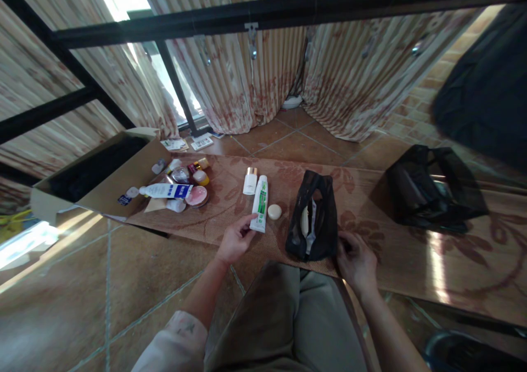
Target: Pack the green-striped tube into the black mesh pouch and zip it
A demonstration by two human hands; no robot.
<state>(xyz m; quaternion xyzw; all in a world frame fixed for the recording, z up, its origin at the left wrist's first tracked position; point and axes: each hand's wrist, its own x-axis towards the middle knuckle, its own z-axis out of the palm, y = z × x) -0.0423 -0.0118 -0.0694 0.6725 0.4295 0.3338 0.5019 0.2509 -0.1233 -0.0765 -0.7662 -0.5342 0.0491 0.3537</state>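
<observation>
My left hand [236, 241] pinches the crimped end of a white and green toothpaste tube [261, 202], whose cap points away from me. Close beside the tube are a white bottle with a shiny gold-toned end [250, 181] and a small round cream-coloured container [274, 212]. A black mesh pouch [294, 235] sits in front of my lap with its top open, and a few pale items show inside. At its right side my right hand [357, 259] rests with curled fingers against the pouch's edge; the fingertips are partly hidden.
Several cosmetics, including a white and blue tube [167, 191] and a pink round compact [197, 196], lie at left by a cardboard box [135, 166]. A second black mesh bag [428, 218] stands at right. The patterned cloth [222, 218] covers a long, low surface.
</observation>
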